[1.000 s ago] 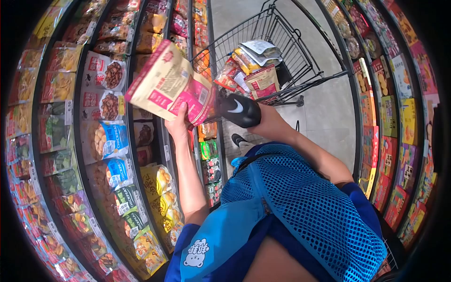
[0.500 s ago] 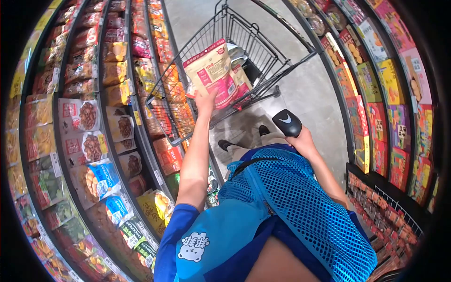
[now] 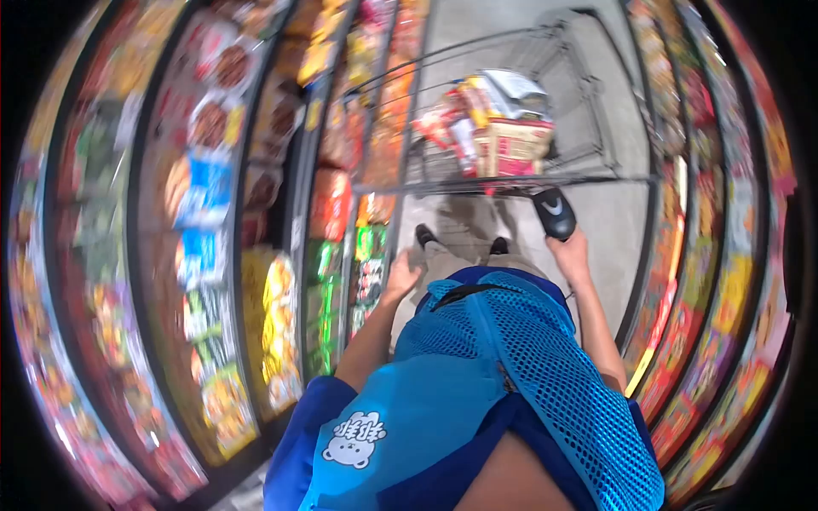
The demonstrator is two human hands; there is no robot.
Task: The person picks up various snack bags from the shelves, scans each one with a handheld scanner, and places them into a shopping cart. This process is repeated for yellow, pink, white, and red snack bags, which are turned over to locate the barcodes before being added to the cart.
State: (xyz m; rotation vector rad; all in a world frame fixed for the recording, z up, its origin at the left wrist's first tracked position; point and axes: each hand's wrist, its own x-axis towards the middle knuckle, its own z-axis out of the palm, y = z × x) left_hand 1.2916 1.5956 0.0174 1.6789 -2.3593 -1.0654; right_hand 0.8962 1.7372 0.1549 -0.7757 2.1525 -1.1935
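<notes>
My right hand (image 3: 568, 251) is closed around a black handheld device with a light curved mark (image 3: 555, 215), just below the cart's near bar. Low beside the left shelves, my left hand (image 3: 403, 274) is empty, its fingers slightly apart and blurred. The wire shopping cart (image 3: 596, 179) stands in front of me. Inside it lies a cream and pink bag (image 3: 515, 146), next to red and white packs (image 3: 452, 128) and a pale, shiny pack (image 3: 514, 92). Neither hand touches these packs.
Shelves of snack packs (image 3: 204, 192) run close along the left side. More shelves with colourful boxes (image 3: 699, 289) line the right. Between them is grey floor (image 3: 613, 281), with my dark shoes (image 3: 424, 234) below the cart.
My left hand has let go of the cream and pink bag, now in the cart, and has drawn back toward my body. The view has turned, and the cart now sits more squarely ahead.
</notes>
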